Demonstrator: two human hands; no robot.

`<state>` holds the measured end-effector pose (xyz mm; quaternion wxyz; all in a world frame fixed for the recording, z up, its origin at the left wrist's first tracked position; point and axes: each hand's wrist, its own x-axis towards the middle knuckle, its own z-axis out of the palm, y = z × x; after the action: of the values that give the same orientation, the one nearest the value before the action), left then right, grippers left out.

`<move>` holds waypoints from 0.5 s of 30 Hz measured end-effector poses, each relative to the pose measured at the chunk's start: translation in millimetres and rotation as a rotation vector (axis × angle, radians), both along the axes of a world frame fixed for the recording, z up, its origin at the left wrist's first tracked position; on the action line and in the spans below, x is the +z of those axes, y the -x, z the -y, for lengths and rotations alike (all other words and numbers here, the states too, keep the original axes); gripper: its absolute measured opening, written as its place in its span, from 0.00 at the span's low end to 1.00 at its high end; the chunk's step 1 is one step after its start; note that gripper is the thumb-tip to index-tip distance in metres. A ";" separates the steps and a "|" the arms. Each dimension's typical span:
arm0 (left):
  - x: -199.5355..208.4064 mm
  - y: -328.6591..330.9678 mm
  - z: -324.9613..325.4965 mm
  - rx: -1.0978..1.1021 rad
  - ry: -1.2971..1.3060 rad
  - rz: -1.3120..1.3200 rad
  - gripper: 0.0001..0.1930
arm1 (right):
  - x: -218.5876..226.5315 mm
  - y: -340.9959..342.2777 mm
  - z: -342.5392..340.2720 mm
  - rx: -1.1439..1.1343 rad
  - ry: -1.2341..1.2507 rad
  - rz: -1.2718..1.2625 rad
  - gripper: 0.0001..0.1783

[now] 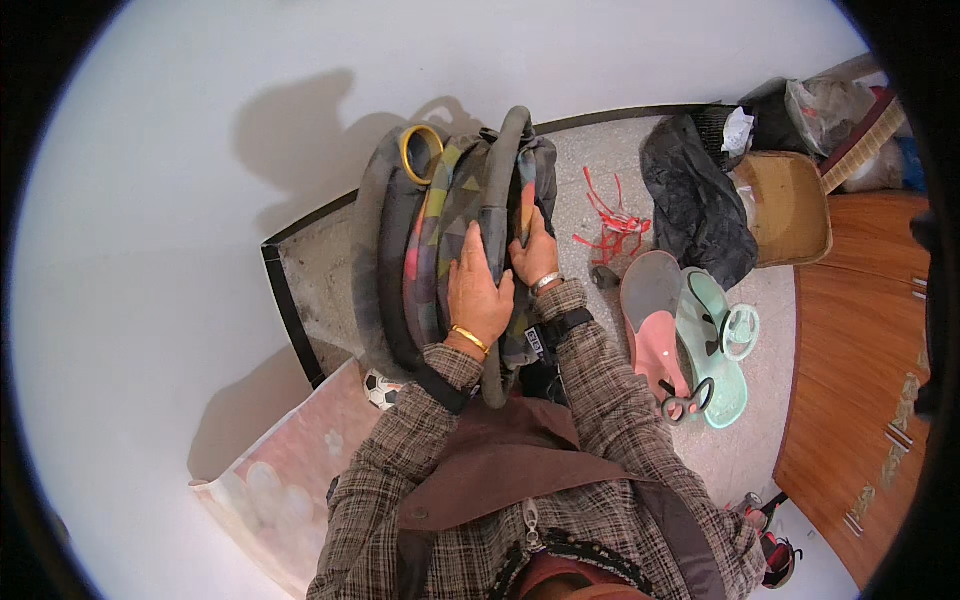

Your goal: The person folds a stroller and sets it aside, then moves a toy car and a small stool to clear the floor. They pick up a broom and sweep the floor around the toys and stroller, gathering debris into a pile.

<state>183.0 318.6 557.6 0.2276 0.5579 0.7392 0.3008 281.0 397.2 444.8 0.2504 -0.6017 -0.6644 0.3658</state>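
Left hand (481, 300) on the grey padded hoop (496, 205), right hand (537, 254) beside it; I can't tell either's grip, but judge handling unfinished.

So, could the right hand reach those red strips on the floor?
Probably yes, by leaning down: the red strips lie right of the right hand in this view, and nothing visibly blocks the way.

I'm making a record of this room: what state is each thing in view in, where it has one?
Left hand: on the grey padded bar, grip unclear
Right hand: against the patterned fabric, grip unclear
Black plastic bag: crumpled
Red strings: tangled on the floor
Football: partly hidden
Pink ride-on toy: unheld
Green ride-on toy: unheld
Wooden cabinet: visible doors shut
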 end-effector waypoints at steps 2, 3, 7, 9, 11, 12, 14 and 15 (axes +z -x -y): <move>-1.6 0.3 -0.5 0.003 -0.017 0.048 0.39 | -2.5 0.3 -0.2 0.015 0.002 -0.018 0.40; -2.4 1.6 -0.6 -0.003 0.019 0.100 0.37 | -3.9 0.0 -0.2 0.015 0.004 -0.013 0.41; -3.0 19.6 -0.8 -0.074 -0.014 -0.010 0.29 | -8.3 -1.7 -2.1 0.040 -0.077 -0.051 0.40; -3.8 29.1 -1.5 0.039 -0.136 0.052 0.27 | -9.2 -1.9 -2.1 0.035 -0.083 -0.060 0.39; -6.4 32.9 -2.7 0.123 -0.064 -0.082 0.24 | -8.8 -1.8 -1.0 0.041 -0.051 -0.039 0.39; -8.0 34.2 -2.6 0.130 -0.017 -0.152 0.23 | -8.2 -2.1 -0.2 0.045 -0.029 -0.029 0.39; -13.0 36.4 -5.4 0.109 0.013 -0.304 0.22 | -7.1 -2.3 -0.3 0.057 -0.054 -0.055 0.39; -15.3 36.8 -3.4 0.128 -0.027 -0.339 0.20 | -6.7 -3.3 0.0 0.071 -0.088 -0.085 0.39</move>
<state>146.2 322.1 542.2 0.0726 0.5554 0.7969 0.2262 284.3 397.2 438.0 0.2917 -0.5500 -0.6895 0.3702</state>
